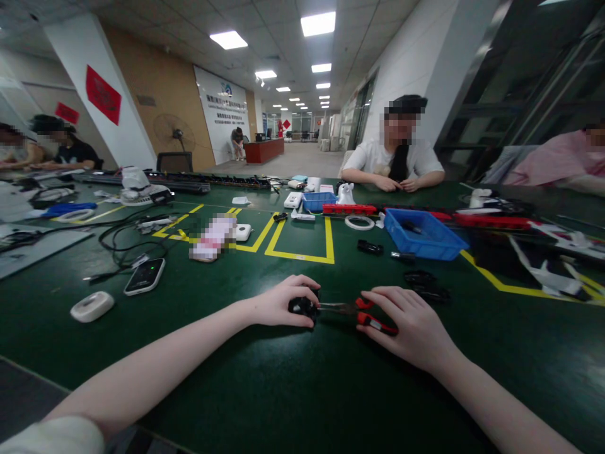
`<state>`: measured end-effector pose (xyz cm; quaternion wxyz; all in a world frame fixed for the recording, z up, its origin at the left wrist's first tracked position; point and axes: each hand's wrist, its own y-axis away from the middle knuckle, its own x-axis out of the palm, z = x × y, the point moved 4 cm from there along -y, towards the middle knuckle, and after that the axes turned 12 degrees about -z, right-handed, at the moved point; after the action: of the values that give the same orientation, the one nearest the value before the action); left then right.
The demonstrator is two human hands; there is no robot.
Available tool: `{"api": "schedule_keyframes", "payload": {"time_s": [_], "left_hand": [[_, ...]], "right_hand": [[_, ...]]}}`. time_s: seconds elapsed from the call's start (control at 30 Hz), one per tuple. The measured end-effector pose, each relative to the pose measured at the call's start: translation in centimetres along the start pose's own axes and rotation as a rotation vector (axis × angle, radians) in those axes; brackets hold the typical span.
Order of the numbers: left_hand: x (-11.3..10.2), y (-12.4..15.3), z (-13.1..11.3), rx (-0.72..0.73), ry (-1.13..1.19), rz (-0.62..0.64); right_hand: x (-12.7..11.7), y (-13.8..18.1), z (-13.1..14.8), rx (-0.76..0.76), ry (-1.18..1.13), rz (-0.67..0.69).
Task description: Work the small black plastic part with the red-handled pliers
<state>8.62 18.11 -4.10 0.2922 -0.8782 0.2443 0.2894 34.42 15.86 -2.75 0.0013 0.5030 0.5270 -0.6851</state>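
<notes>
Near the middle of the green table, my left hand is closed around a small black part, its fingers and thumb wrapping the sides. From the right, my right hand grips the red and black handles of a pair of needle-nose pliers. The slim metal jaws point left and reach the black part; whether they pinch it I cannot tell. Several loose black parts lie just beyond my right hand, and another black piece sits farther back.
A blue bin stands behind my right hand. To the left lie a white rounded device, a device with a green light, a phone and black cables. A person in a white shirt sits across the table.
</notes>
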Motion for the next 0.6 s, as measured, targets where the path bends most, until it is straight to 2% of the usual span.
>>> {"api": "schedule_keyframes", "payload": {"time_s": [0.43, 0.6], "left_hand": [[0.2, 0.1, -0.5, 0.062, -0.155, 0.006], [0.1, 0.2, -0.3, 0.07, -0.147, -0.006]], "right_hand": [[0.0, -0.6, 0.9, -0.072, 0.03, -0.058], [0.1, -1.0, 1.4, -0.089, 0.039, -0.074]]}}
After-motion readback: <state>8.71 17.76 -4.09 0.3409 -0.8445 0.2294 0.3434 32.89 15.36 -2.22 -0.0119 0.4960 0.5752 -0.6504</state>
